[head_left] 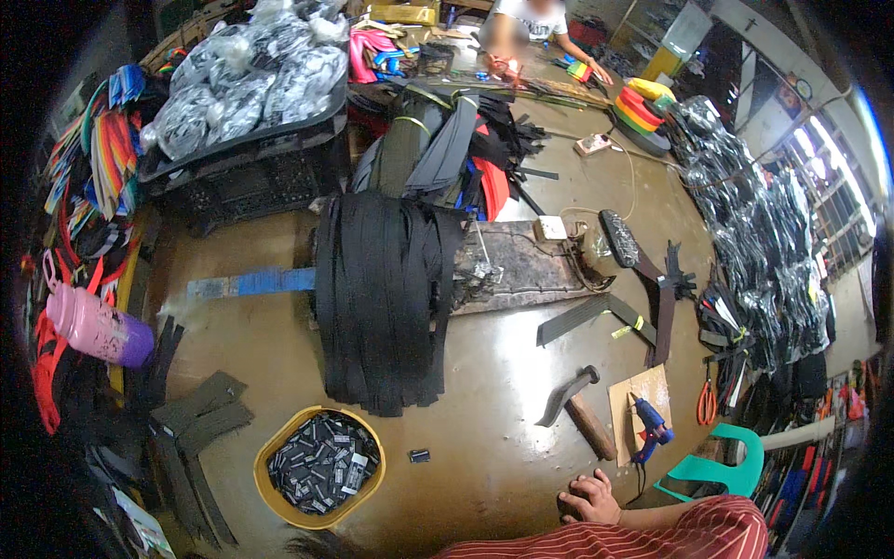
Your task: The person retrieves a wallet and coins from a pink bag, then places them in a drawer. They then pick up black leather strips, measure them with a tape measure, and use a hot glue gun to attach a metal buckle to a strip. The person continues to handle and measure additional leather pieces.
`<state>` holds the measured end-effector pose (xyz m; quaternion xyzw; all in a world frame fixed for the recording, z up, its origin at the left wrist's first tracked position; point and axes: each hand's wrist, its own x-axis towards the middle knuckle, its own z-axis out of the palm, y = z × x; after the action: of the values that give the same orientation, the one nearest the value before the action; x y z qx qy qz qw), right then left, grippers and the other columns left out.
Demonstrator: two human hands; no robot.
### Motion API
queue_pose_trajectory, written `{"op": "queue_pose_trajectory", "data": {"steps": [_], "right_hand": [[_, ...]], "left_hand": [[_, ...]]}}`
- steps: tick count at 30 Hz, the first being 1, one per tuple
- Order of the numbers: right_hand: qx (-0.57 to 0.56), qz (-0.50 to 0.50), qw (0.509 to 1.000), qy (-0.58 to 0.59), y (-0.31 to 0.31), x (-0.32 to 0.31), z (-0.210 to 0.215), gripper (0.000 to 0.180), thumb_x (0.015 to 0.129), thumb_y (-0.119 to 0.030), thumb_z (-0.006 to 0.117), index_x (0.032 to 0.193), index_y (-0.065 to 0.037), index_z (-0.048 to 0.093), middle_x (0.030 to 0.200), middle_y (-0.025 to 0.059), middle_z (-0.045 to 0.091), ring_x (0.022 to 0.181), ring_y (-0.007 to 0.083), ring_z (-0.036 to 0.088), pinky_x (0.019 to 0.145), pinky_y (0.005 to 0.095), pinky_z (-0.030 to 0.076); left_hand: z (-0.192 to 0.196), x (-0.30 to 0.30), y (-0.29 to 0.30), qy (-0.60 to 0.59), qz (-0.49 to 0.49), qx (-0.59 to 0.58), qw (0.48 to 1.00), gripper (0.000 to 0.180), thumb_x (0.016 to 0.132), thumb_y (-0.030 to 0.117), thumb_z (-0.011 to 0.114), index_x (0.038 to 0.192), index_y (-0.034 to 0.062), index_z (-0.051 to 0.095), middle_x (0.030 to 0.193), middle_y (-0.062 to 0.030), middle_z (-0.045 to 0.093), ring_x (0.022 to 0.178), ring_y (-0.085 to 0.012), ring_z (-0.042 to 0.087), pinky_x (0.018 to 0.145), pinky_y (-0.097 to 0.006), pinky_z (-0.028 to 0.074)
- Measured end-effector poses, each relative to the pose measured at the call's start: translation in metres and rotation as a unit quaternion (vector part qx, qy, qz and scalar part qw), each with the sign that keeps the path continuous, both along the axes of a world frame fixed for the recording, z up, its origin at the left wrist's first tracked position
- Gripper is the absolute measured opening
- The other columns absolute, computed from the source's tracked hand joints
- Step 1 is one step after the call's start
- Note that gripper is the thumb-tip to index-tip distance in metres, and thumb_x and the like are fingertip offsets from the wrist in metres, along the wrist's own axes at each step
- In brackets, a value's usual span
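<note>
My right hand (pixel 591 498) rests on the brown table near its front edge, palm down, fingers loosely bent and a little apart. Nothing shows in its grasp, though the underside is hidden. The forearm comes in from the right, below a red striped sleeve (pixel 689 533). Close beyond the hand are a blue glue gun (pixel 652 430) on a piece of cardboard (pixel 622 415) and a hammer (pixel 589 424) with a wooden handle. A yellow tub (pixel 264 480) full of small black pieces stands to the left, with one black piece (pixel 420 456) beside it. My left hand is out of view.
Black strips (pixel 382 298) lie draped mid-table over a worn board (pixel 531 270). A black crate (pixel 251 177) with plastic-wrapped bundles stands far left, near a pink-purple bottle (pixel 98 324). Orange-handled pliers (pixel 707 402) and a green chair (pixel 722 466) are at right. Another person (pixel 535 28) works opposite.
</note>
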<state>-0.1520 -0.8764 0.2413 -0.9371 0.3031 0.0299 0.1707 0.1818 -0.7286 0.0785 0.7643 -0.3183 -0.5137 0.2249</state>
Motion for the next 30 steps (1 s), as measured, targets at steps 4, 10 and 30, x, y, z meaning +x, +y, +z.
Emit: {"op": "queue_pose_trajectory", "data": {"steps": [4,10,30], "right_hand": [[-0.022,-0.003,0.997,-0.077,-0.002,0.007,-0.002,0.055,0.075,-0.038,0.071,0.124,-0.024,0.054,0.117,0.0087,0.046,0.117,0.0291,0.044,0.106,0.0543,0.024],[-0.016,-0.009,0.999,-0.05,0.0,0.014,0.009,0.055,0.076,-0.035,0.068,0.126,-0.02,0.051,0.119,0.0124,0.046,0.12,0.0322,0.042,0.106,0.0565,0.023],[-0.285,-0.316,0.857,-0.291,0.031,0.026,-0.029,0.017,0.078,-0.021,0.063,0.072,-0.006,0.058,0.078,0.0121,0.057,0.08,0.0303,0.056,0.075,0.0411,0.043]], "left_hand": [[-0.004,-0.003,-0.006,0.008,-0.015,-0.011,1.0,0.048,0.087,0.023,0.051,0.126,-0.0036,0.042,0.123,-0.0285,0.047,0.116,-0.0389,0.046,0.099,-0.04,0.036],[-0.008,-0.015,-0.003,0.011,-0.053,-0.056,0.997,0.051,0.087,0.021,0.051,0.129,-0.0037,0.038,0.127,-0.0287,0.044,0.12,-0.0381,0.043,0.101,-0.039,0.034],[-0.059,-0.104,0.014,0.104,-0.22,-0.247,0.938,0.064,0.086,0.018,0.05,0.14,-0.0042,0.025,0.14,-0.0293,0.035,0.132,-0.0356,0.034,0.109,-0.036,0.026]]}}
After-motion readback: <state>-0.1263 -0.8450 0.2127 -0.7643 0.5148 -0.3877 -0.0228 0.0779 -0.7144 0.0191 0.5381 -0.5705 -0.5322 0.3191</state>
